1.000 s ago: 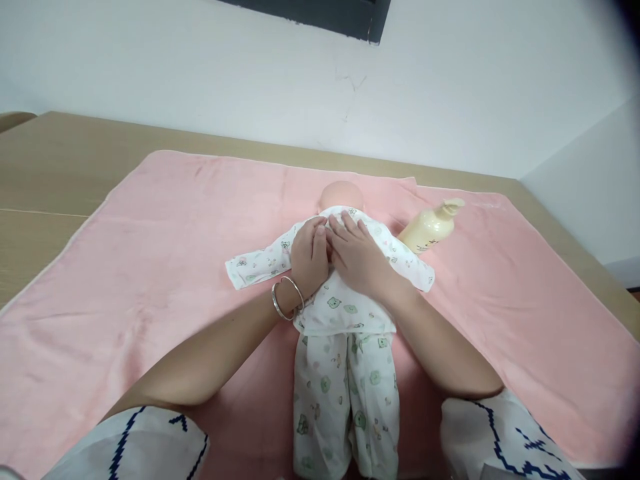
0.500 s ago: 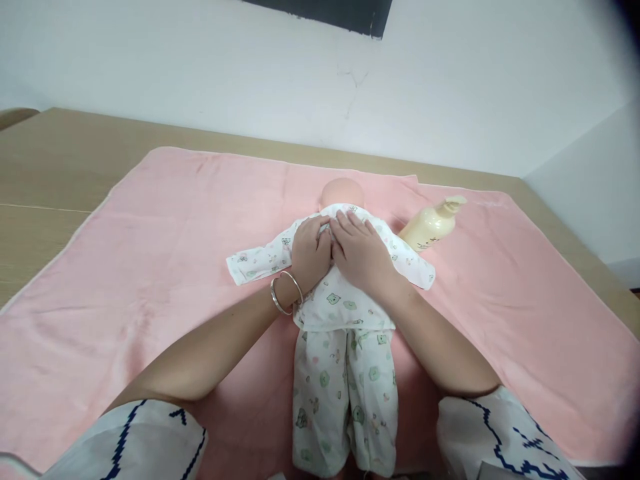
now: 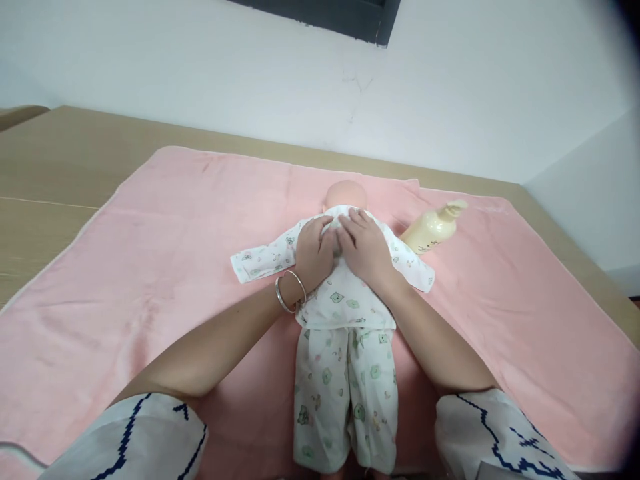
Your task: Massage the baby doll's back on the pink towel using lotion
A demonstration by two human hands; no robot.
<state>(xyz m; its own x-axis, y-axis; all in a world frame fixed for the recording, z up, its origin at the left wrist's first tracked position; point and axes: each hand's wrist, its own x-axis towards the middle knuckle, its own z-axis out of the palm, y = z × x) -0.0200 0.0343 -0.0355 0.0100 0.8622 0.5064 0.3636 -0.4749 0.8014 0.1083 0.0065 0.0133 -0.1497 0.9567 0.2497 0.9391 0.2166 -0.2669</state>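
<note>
A baby doll (image 3: 345, 195) lies on a pink towel (image 3: 165, 233), its head away from me. It wears a white printed top and matching trousers (image 3: 345, 393). My left hand (image 3: 314, 250), with silver bangles at the wrist, lies flat on the doll's upper body, fingers stretched toward the collar. Beside it, thumbs nearly touching, my right hand (image 3: 367, 248) rests flat on the top. Both hands press on the cloth and grip nothing.
A cream pump bottle (image 3: 433, 228) lies on its side on the towel, just right of the doll's shoulder. The towel covers a wooden table (image 3: 55, 160) that meets a white wall behind.
Both hands have slid slightly up the doll's top toward the collar. The doll and bottle stay where they were.
</note>
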